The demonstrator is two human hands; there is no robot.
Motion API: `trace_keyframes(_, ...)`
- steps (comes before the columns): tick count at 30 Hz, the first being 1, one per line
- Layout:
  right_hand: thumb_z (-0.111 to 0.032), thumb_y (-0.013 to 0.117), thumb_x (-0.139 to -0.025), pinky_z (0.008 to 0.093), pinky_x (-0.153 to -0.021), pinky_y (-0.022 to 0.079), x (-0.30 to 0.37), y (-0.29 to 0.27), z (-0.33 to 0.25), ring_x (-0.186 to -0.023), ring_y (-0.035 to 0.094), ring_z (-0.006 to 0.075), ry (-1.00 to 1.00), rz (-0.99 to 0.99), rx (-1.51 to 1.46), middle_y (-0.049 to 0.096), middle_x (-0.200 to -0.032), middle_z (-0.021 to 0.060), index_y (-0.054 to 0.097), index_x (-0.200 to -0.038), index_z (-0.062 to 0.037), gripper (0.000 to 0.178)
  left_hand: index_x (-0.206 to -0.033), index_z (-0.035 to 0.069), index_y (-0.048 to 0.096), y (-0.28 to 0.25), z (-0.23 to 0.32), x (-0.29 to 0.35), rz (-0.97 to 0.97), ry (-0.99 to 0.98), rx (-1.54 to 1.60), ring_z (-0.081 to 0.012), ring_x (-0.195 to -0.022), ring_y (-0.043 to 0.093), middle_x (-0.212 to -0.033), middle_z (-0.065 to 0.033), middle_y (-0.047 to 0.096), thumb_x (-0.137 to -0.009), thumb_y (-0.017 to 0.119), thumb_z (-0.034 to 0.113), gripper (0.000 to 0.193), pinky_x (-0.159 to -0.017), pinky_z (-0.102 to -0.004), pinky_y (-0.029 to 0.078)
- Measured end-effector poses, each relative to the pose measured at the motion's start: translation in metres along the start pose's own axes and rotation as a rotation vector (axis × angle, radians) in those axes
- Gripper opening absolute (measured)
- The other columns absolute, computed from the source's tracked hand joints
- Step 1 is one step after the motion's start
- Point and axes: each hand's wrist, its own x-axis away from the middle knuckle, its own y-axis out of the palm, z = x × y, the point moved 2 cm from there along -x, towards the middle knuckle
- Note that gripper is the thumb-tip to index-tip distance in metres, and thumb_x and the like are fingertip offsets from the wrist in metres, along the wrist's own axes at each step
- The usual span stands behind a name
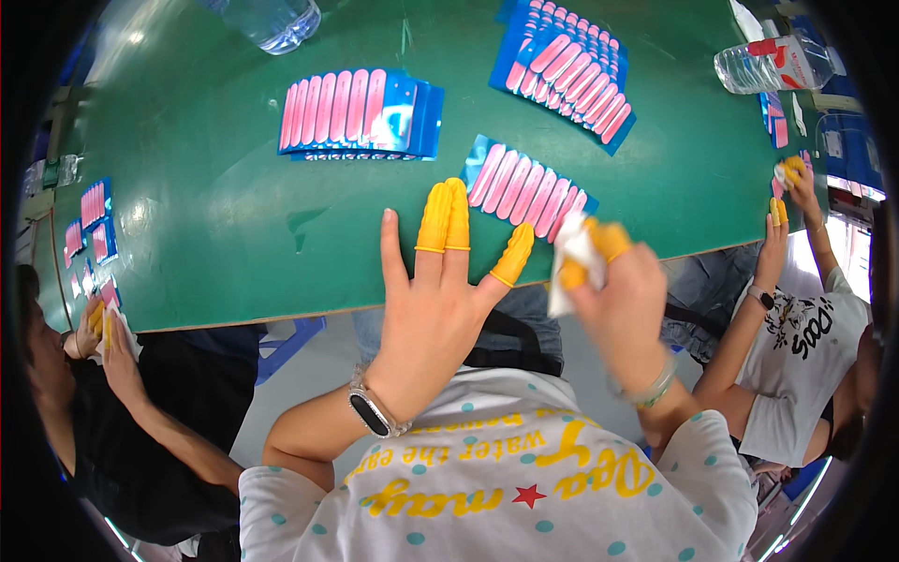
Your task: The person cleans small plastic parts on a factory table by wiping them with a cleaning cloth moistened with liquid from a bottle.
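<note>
In front of me a blue sheet with a row of pink, round-ended strips (pixel 521 184) lies slantwise near the table's front edge. My left hand (pixel 433 304) is spread on the table, yellow finger cots on its thumb and two fingers. Its thumb reaches the lower edge of the sheet, and the two covered fingertips lie by its left end. My right hand (pixel 626 304), also in yellow finger cots and a little blurred, pinches a crumpled white cloth or tissue (pixel 567 262) at the sheet's right end. Whether the cloth touches the strips is hard to tell.
Farther back on the green table (pixel 215 225) lie a fanned stack of similar sheets (pixel 346 112) and a larger stack (pixel 571 75). Clear plastic bottles stand at the back left (pixel 281 28) and lie at the right (pixel 773 66). Co-workers sit left (pixel 140 421) and right (pixel 796 356).
</note>
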Motion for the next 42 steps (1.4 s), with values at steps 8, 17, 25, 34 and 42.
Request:
trace_keyframes(8, -0.012, 0.076, -0.076, 0.0335, -0.062, 0.050, 0.010, -0.001, -0.005, -0.066, 0.064, 0.0247, 0.263, -0.066, -0.438, 0.065, -0.074, 0.0107, 0.066, -0.098, -0.0028, 0.026, -0.142, 0.014, 0.049, -0.007, -0.005, 0.008, 0.014, -0.020, 0.152, -0.0444, -0.140, 0.029, -0.150, -0.0284, 0.031, -0.076, 0.076, 0.033, 0.074, -0.108, -0.0737, 0.016)
trace_keyframes(17, -0.005, 0.069, -0.087, 0.0216, -0.071, 0.048, -0.016, 0.005, 0.013, -0.079, 0.060, 0.0067, 0.333, 0.205, -0.775, 0.066, -0.089, 0.0030, 0.062, -0.108, 0.0040, 0.024, -0.147, 0.018, 0.045, -0.033, -0.066, 0.018, 0.204, -0.301, -0.004, -0.0463, -0.143, 0.019, -0.154, -0.0222, 0.027, -0.086, 0.062, 0.057, 0.074, -0.110, -0.0706, 0.008)
trace_keyframes(25, -0.004, 0.066, -0.092, 0.0216, -0.078, 0.050, -0.022, 0.023, 0.032, -0.087, 0.062, 0.0080, 0.314, 0.341, -0.831, 0.065, -0.103, 0.0060, 0.060, -0.112, 0.0042, 0.023, -0.145, 0.025, 0.049, -0.028, -0.108, 0.022, 0.084, -0.397, 0.003, -0.0459, -0.143, 0.023, -0.153, -0.0253, 0.030, -0.090, 0.057, 0.056, 0.064, -0.113, -0.0643, 0.010)
trace_keyframes(34, 0.000, 0.058, -0.095, 0.0252, -0.088, 0.050, -0.013, 0.033, 0.040, -0.098, 0.064, 0.0141, 0.350, 0.408, -0.770, 0.063, -0.113, 0.0108, 0.055, -0.121, 0.0075, 0.027, -0.139, 0.022, 0.056, -0.026, -0.110, 0.019, 0.134, -0.350, 0.068, -0.0466, -0.141, 0.026, -0.153, -0.0254, 0.031, -0.089, 0.059, 0.056, 0.060, -0.113, -0.0628, 0.013)
trace_keyframes(42, -0.004, 0.061, -0.095, 0.0239, -0.086, 0.049, -0.010, 0.032, 0.036, -0.094, 0.063, 0.0118, 0.327, 0.406, -0.763, 0.064, -0.111, 0.0082, 0.056, -0.122, 0.0063, 0.029, -0.126, 0.024, 0.063, -0.024, -0.109, 0.022, 0.147, -0.371, 0.080, -0.0509, -0.141, 0.023, -0.154, -0.0299, 0.027, -0.085, 0.064, 0.057, 0.053, -0.112, -0.0647, 0.015)
